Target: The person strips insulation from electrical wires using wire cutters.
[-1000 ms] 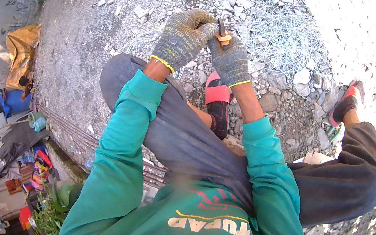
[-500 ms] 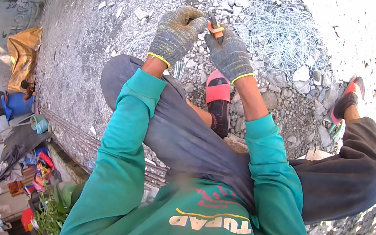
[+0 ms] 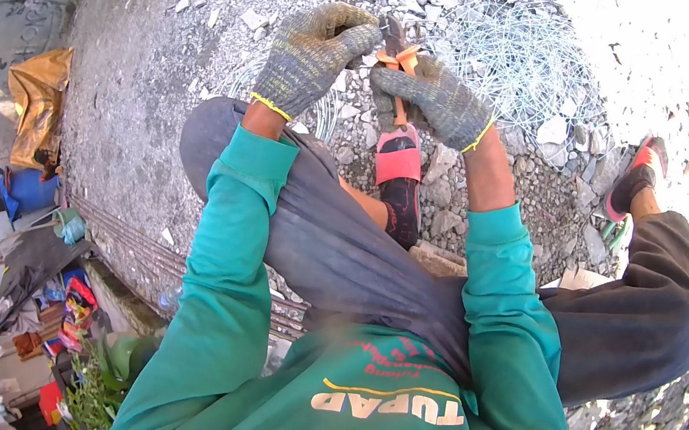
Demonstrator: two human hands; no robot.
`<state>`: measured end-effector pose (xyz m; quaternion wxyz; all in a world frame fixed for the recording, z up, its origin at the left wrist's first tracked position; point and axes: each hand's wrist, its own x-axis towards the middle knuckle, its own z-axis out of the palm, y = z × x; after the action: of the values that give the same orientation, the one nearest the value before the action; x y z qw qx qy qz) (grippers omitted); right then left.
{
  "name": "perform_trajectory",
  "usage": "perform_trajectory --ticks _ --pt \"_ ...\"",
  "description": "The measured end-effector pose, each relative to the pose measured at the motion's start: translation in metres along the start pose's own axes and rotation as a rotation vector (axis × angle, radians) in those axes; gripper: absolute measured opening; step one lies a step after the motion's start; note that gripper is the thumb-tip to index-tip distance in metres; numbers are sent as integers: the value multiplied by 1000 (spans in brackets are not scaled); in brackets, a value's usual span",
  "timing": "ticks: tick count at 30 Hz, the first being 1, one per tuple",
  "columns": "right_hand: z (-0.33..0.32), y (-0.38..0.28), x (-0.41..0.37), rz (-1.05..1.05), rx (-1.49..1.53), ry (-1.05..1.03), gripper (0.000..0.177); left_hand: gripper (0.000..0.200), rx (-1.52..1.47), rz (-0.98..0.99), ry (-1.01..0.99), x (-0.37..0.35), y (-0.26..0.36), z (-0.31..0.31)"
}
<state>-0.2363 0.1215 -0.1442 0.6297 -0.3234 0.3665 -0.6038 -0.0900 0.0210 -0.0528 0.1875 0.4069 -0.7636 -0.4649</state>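
Note:
My right hand (image 3: pixel 439 98), in a grey knit glove with a yellow cuff, grips a pair of pliers (image 3: pixel 403 58) with orange handles and dark jaws pointing away from me. Close beside the jaws is my left hand (image 3: pixel 312 57), gloved alike, its fingers curled and pinched together; whatever they hold is too thin or hidden to make out. A loose tangle of pale wire (image 3: pixel 527 68) lies on the rubble beyond my right hand. More wire (image 3: pixel 325 115) shows on the ground below my left hand.
Broken stone and gravel (image 3: pixel 165 82) cover the ground. My foot in a pink slide sandal (image 3: pixel 399 165) is below the pliers. Long rods (image 3: pixel 123 241) lie at the left, near a blue plastic chair (image 3: pixel 30 192) and an orange-brown tarp (image 3: pixel 36 105).
My right hand has turned and shifted slightly right, so more of the pliers and their orange handles shows. My left hand has moved a little left and stays pinched.

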Motion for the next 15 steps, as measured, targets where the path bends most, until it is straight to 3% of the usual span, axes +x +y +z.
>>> perform_trajectory --ticks 1,2,4,5,6,8,10,14,15 --pt "-4 2 11 -14 -501 73 35 27 72 8 63 3 -6 1" --pt "-3 8 14 -11 -501 69 35 27 70 4 66 3 -11 0" --pt "4 12 19 -359 -1333 586 40 25 282 79 106 4 -11 -2" --pt "3 11 19 -408 -1276 577 35 23 351 223 151 7 -20 -1" --pt "3 7 18 -410 -1275 579 35 23 353 226 151 8 -18 -2" --pt "3 -1 12 -106 -601 183 40 22 489 444 169 7 -14 -2" --pt "8 -14 7 -45 -602 147 40 21 554 491 179 6 -13 -5" --pt "-5 -7 10 -279 -919 156 31 22 708 657 201 -1 -14 -17" --pt "-21 4 13 -269 -574 64 32 21 713 559 320 1 -17 -21"
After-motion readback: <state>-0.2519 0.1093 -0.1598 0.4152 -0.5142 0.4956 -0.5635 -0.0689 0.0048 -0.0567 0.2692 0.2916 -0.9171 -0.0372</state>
